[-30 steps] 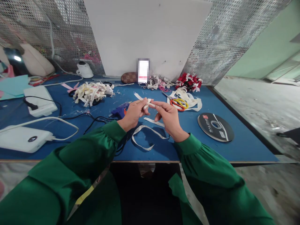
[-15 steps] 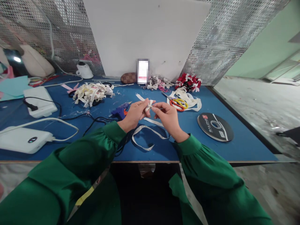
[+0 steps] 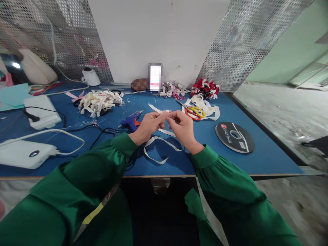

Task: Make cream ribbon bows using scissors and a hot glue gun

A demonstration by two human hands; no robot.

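Above the middle of the blue table, my left hand point(image 3: 150, 125) is closed in a pinch on a small white ribbon bow point(image 3: 167, 111), mostly hidden behind the fingers. My right hand point(image 3: 183, 128) meets it from the right, thumb and fingertips pressed together on the same bow. A pale ribbon strip point(image 3: 154, 108) sticks out beyond my left fingers; whether it joins the bow I cannot tell. Below the hands, another white strip point(image 3: 167, 132) and a long curled ribbon point(image 3: 155, 160) lie on the table. A blue glue gun point(image 3: 131, 122) rests just left of my left hand.
Scissors with red and yellow handles point(image 3: 195, 112) lie on cream ribbon at the right. Farther right is a black ribbon spool point(image 3: 235, 137). A heap of white bows point(image 3: 98, 101), a white power bank point(image 3: 28, 153) and cables occupy the left. A phone point(image 3: 155, 78) stands at the back.
The bow, plainly visible between my hands before, is now mostly covered by my fingers. My right hand has moved slightly left, and the fingertips of both hands have come together.
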